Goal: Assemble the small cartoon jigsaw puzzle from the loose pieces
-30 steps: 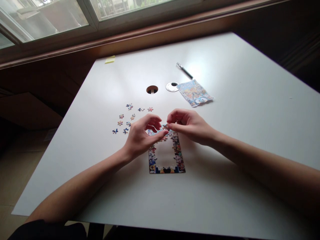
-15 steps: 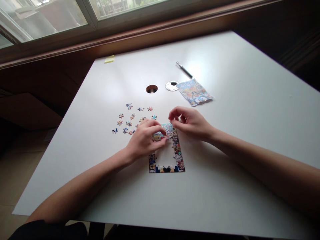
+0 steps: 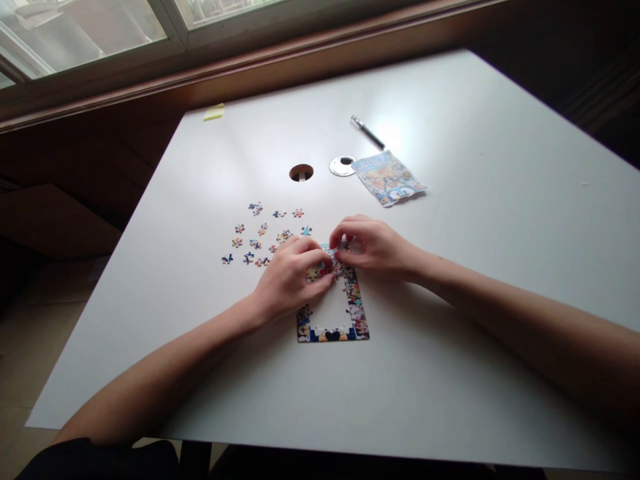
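Observation:
A partly assembled jigsaw puzzle (image 3: 359,313) lies on the white table, its patterned border around a bare white middle. Over its upper left side is my left hand (image 3: 295,273), with thumb and forefinger curled close around a small puzzle piece (image 3: 327,269) at the inner edge. My right hand (image 3: 373,248) bends over the top right corner, finger and thumb tips at the puzzle's upper part. Whatever those tips hold is too small to make out. Several loose puzzle pieces (image 3: 255,244) are spread to the left, some partly behind my left hand.
Beyond my right hand lies a printed picture sheet (image 3: 390,179), with a black pen (image 3: 369,132) behind it. The table (image 3: 450,373) has a round cable hole (image 3: 301,173) and a round metal cover (image 3: 342,167). A yellow sticky note (image 3: 214,112) is at the far left edge.
My right hand has moved left and slightly down, bringing its fingertips onto the puzzle's top beside my left fingers. My left hand stays almost in place. The whole view has shifted slightly.

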Demonstrator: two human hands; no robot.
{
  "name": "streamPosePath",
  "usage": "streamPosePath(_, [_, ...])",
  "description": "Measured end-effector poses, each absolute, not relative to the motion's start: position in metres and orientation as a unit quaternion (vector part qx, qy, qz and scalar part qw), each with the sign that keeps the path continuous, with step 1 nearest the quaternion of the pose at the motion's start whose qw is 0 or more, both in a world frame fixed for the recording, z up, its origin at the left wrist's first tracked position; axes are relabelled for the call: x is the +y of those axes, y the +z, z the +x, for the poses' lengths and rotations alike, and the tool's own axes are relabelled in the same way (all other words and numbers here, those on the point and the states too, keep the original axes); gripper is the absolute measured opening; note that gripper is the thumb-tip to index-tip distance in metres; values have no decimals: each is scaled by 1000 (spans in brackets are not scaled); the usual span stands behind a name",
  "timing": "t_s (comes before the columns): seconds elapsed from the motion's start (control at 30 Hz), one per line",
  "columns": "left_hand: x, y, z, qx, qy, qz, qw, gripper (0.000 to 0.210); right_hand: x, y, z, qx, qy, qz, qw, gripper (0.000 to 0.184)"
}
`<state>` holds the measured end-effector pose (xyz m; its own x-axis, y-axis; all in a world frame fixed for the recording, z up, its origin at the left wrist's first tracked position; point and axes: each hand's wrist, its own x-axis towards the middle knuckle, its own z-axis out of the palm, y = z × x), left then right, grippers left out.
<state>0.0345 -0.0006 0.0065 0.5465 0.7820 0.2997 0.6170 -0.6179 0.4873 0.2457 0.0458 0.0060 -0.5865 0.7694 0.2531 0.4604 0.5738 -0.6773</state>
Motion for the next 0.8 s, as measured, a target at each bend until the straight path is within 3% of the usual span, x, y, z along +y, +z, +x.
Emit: streamPosePath(0.8, [-1,5,36,406,246,869,137,7,47,7,245,-840,292,-373,263,9])
